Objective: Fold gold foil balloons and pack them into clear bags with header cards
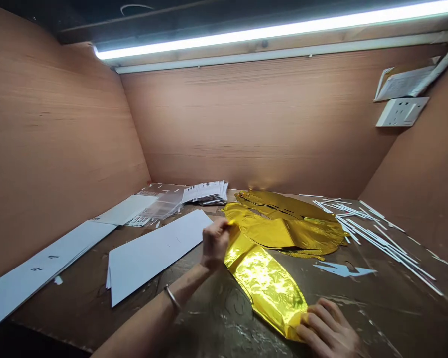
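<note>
A flat gold foil balloon (265, 281) lies stretched across the tabletop between my hands. My left hand (215, 243), with a bangle on its wrist, pinches the balloon's far end near the middle of the table. At the near edge my right hand (330, 330) has its fingers closed on the balloon's other end. Just behind lies a pile of more gold foil balloons (289, 223), flat and overlapping.
White card sheets (155, 253) lie to the left, and a longer white sheet (41, 268) runs along the left wall. A stack of printed papers (205, 193) and clear bags (159, 204) sit at the back. Several white straws (377, 233) are scattered at the right. A wall socket (401, 112) is mounted above.
</note>
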Tool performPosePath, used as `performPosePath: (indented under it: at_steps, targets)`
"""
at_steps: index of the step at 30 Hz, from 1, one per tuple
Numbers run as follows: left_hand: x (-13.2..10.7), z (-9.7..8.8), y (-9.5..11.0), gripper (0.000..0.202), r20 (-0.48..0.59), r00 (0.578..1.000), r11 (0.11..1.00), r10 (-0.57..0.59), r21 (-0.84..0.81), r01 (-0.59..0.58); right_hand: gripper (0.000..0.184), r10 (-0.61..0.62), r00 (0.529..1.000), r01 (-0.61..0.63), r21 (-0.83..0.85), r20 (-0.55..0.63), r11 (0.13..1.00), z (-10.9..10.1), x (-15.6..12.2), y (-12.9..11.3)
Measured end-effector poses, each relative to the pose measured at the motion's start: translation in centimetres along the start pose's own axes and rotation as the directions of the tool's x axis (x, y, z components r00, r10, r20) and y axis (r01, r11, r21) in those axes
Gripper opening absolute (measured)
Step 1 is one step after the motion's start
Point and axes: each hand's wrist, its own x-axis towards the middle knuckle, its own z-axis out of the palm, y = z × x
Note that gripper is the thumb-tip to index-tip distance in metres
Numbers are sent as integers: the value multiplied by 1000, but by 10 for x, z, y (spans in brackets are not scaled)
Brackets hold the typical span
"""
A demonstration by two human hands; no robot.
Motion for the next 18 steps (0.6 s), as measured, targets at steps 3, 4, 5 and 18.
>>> performPosePath:
  at_steps: [3, 4, 5, 18]
  targets:
    - [-52, 20, 12, 19, 391, 807, 803, 442, 228, -551, 26, -2, 1000, 2, 14, 3, 1000, -4, 6, -3]
    - [-68, 26, 11, 21, 488, 717, 714, 498, 239, -658, 27, 5, 1000, -5, 16, -14, 1000, -5, 7, -4]
    - [-83, 31, 8, 22, 580, 627, 635, 521, 228, -738, 28, 19, 999, -19, 20, -30, 1000, -5, 8, -5]
    - [-111, 25, -4, 42, 826, 439, 652, 352, 120, -749, 41, 143, 974, -132, 74, -177, 989, -12, 21, 18]
